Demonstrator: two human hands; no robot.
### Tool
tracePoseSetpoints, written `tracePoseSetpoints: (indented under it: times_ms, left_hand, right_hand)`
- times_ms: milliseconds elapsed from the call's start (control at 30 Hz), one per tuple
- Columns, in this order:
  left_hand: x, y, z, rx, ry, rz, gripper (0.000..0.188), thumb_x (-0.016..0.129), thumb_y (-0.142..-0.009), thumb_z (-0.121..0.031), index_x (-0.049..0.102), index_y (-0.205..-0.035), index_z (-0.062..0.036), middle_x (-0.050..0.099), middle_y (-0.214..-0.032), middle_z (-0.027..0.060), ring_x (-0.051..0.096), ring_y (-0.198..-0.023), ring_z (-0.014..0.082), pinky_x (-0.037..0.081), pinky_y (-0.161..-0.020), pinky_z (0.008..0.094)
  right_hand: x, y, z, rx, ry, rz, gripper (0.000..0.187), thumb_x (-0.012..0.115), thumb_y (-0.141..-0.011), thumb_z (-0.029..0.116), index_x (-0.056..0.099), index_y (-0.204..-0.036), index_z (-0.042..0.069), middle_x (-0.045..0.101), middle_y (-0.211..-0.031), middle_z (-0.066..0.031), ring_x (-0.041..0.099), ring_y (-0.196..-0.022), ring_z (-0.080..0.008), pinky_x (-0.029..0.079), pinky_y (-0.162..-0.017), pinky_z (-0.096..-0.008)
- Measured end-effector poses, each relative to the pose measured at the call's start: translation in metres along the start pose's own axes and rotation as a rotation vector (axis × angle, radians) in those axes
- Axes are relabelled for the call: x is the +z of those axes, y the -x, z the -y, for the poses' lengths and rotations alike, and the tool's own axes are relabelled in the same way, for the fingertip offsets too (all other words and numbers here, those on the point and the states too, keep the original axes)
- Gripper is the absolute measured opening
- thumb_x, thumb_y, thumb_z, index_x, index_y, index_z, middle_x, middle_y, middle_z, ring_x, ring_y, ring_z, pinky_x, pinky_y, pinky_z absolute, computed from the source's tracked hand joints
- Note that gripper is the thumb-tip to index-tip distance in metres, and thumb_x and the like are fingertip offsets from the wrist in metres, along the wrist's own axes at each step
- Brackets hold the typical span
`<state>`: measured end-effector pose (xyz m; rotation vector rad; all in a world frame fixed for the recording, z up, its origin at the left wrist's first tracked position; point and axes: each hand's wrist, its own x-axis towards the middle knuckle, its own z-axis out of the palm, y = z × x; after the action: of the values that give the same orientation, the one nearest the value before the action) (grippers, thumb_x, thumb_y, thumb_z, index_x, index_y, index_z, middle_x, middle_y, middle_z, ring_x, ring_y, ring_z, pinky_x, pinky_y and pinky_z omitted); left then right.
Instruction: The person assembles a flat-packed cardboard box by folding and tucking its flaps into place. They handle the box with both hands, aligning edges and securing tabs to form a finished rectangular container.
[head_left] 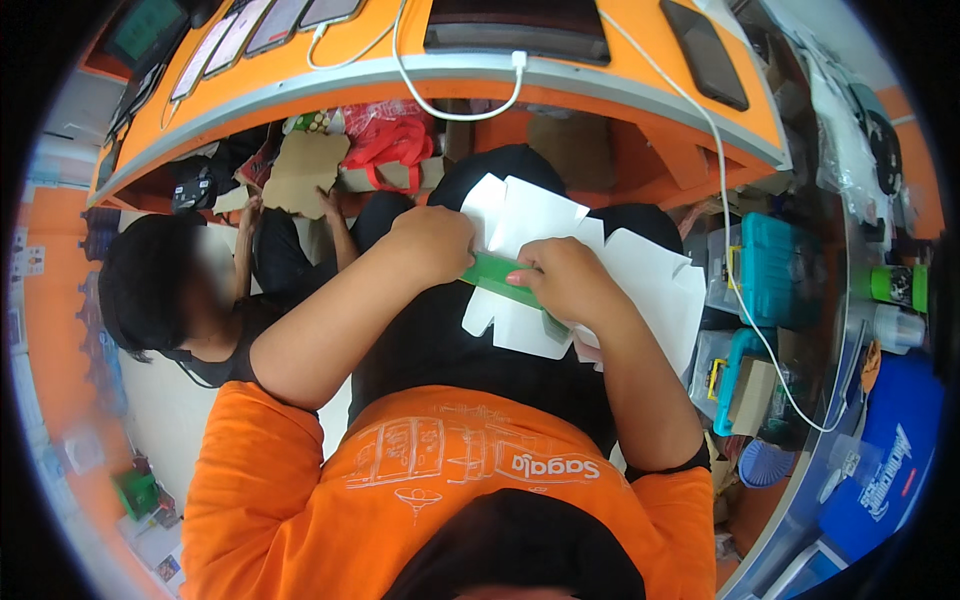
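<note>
A flattened white carton (645,285) with cut flaps and tabs lies unfolded across my dark-trousered lap. Over its middle runs a flat green strip (497,277); whether it is a loose piece or part of the carton, I cannot tell. My left hand (437,243) is closed at the strip's left end, its fingers mostly hidden behind the back of the hand. Farther right, my right hand (562,282) pinches the strip between thumb and fingers. A bit of pale pink (588,348) shows below my right hand, too small to name.
An orange table (560,82) with several phones (705,55) and white cables stands ahead. Beside me on the left, a co-worker's hands (330,208) hold brown cardboard (303,172). Teal-lidded boxes (775,262) stand at the right, and a white cable (735,250) hangs before them.
</note>
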<state>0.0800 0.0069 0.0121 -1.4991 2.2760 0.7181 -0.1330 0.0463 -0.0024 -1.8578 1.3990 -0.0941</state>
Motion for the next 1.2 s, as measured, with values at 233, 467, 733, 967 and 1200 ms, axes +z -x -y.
tracePoseSetpoints:
  times_ms: [233, 467, 733, 967, 1200]
  left_hand:
    - [0.009, 0.006, 0.002, 0.031, 0.098, -0.052, 0.019, 0.076, -0.089, -0.026, 0.077, -0.103, -0.0128, 0.076, -0.096, 0.0123, 0.073, -0.095, 0.0329, 0.055, -0.084, 0.0449]
    - [0.025, 0.054, 0.016, 0.262, 0.394, -0.361, 0.019, 0.08, -0.085, -0.013, 0.07, -0.099, -0.0059, 0.07, -0.088, 0.015, 0.07, -0.09, 0.0344, 0.053, -0.079, 0.042]
    - [0.086, 0.09, 0.013, 0.048, 0.817, -0.413, 0.038, 0.068, -0.083, 0.012, 0.056, -0.115, -0.0047, 0.064, -0.109, 0.0069, 0.066, -0.104, 0.0181, 0.051, -0.095, 0.0309]
    - [0.085, 0.086, 0.002, 0.394, 1.321, -0.67, 0.05, 0.06, -0.092, 0.013, 0.046, -0.136, -0.0052, 0.058, -0.13, 0.0111, 0.061, -0.121, 0.017, 0.05, -0.101, 0.0327]
    - [0.053, 0.104, -0.018, 0.613, 1.451, -0.641, 0.062, 0.063, -0.097, 0.006, 0.037, -0.153, 0.0002, 0.054, -0.139, 0.0147, 0.058, -0.129, 0.0234, 0.048, -0.111, 0.0387]
  right_hand:
    - [0.007, -0.001, -0.018, 0.049, -0.199, -0.004, 0.021, 0.079, -0.09, 0.02, 0.07, -0.102, 0.004, 0.075, -0.088, -0.0175, 0.071, -0.078, -0.0229, 0.052, -0.071, -0.0372]
    - [0.004, 0.028, -0.009, -0.082, -0.244, -0.034, 0.027, 0.082, -0.088, 0.027, 0.068, -0.097, 0.006, 0.071, -0.082, -0.0097, 0.067, -0.075, -0.0219, 0.051, -0.069, -0.037]
    - [0.024, 0.056, 0.01, -0.351, 0.067, -0.16, 0.037, 0.076, -0.09, 0.042, 0.067, -0.098, 0.007, 0.064, -0.086, -0.011, 0.064, -0.078, -0.0343, 0.052, -0.075, -0.045]
    - [-0.003, 0.043, 0.045, -0.472, -0.21, -0.21, 0.034, 0.08, -0.088, 0.037, 0.068, -0.104, 0.008, 0.068, -0.093, -0.0093, 0.069, -0.083, -0.03, 0.054, -0.071, -0.0411]
    - [-0.019, 0.074, 0.071, -0.562, -0.199, -0.481, 0.034, 0.083, -0.083, 0.022, 0.07, -0.111, 0.009, 0.068, -0.099, -0.0073, 0.07, -0.085, -0.0277, 0.056, -0.072, -0.0361]
